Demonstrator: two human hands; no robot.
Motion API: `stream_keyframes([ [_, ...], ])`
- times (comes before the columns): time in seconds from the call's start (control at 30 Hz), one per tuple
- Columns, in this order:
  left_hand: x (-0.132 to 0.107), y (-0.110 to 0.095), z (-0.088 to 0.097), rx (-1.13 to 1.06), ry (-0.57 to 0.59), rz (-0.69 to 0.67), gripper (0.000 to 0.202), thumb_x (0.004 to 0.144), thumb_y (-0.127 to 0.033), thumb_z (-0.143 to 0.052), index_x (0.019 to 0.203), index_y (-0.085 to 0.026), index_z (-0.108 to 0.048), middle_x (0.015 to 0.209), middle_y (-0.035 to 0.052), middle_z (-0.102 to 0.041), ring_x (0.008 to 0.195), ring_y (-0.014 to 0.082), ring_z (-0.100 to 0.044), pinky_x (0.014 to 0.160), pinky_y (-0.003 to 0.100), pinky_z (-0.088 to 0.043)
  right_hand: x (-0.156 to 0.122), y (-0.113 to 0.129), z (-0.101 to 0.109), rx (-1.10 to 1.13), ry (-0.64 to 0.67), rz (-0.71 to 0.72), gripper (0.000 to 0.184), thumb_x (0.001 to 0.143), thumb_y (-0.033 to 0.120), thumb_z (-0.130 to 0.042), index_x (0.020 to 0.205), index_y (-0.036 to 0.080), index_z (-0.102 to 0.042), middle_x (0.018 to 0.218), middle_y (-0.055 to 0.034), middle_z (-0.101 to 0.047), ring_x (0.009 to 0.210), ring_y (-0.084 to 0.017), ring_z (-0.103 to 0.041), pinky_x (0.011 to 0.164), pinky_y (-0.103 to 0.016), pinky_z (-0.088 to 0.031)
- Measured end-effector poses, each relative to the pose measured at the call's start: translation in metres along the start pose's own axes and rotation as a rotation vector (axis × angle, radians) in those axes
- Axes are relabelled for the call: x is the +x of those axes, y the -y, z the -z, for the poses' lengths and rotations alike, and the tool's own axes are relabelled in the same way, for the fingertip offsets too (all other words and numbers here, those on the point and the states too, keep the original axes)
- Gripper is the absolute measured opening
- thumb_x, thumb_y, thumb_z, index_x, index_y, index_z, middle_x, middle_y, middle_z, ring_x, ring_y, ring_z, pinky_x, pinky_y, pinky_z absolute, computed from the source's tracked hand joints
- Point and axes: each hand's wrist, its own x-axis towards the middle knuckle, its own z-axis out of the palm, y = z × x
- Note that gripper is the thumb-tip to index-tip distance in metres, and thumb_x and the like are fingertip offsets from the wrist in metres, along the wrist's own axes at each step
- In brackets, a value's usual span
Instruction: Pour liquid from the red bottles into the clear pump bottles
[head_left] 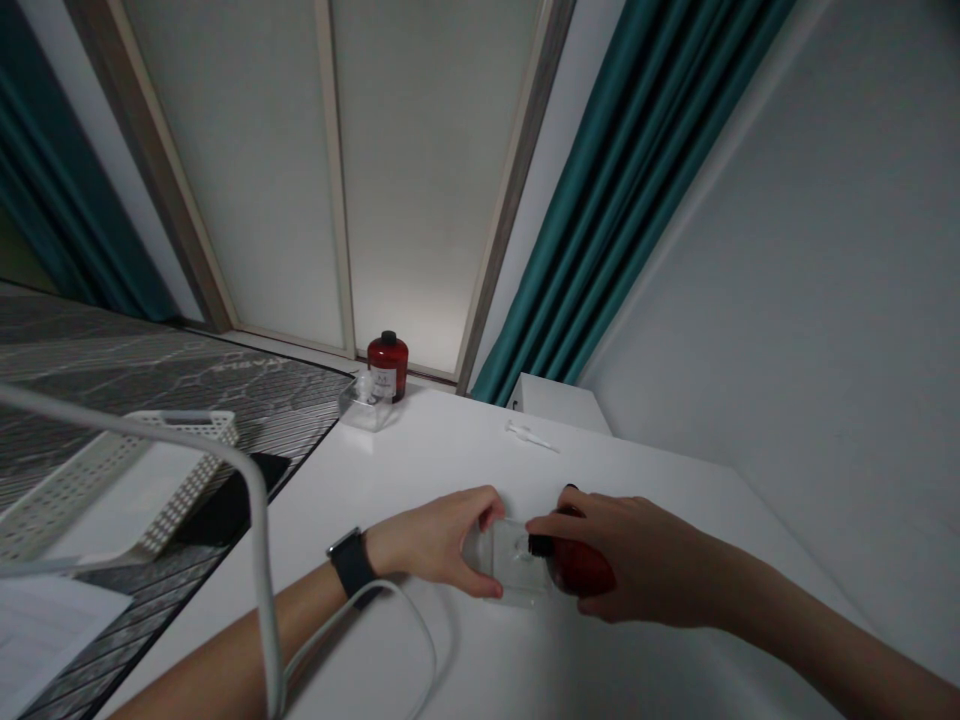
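My left hand [454,545] curves its thumb and fingers around the left side of a small clear plastic box [517,580] on the white table. A dark red bottle with a black cap or neck [581,568] is in my right hand [645,560], whose fingers wrap over it. The bottle is tilted, its black end pointing left at the box's right side. Whether liquid comes out cannot be made out. At the table's far edge, a second red bottle [382,383] with a white label stands upright beside another clear box [364,412].
A slim white plastic piece, perhaps a pump head [531,435], lies beyond my hands on the white table [442,450]. White cable [262,540] crosses at left near my left forearm. Farther left sit a white perforated basket [169,500] and a paper sheet [52,635].
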Motion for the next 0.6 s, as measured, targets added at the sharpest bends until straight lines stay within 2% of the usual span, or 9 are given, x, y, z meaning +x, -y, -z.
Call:
stream_keyframes([
  [0.6,0.0000,-0.0003,0.0006,-0.016,-0.001,0.003,0.054,0.062,-0.039,-0.086,0.098,-0.018,-0.052,0.094,0.0001,-0.057,0.081,0.0184,-0.052,0.068,0.027,-0.038,0.0000,-0.0014,-0.0003,-0.024,-0.012,0.018,0.071,0.071,0.027,-0.076,0.136,0.041,-0.048,0.114,-0.0034,-0.059,0.094,-0.027,-0.064,0.075,-0.036,-0.044],
])
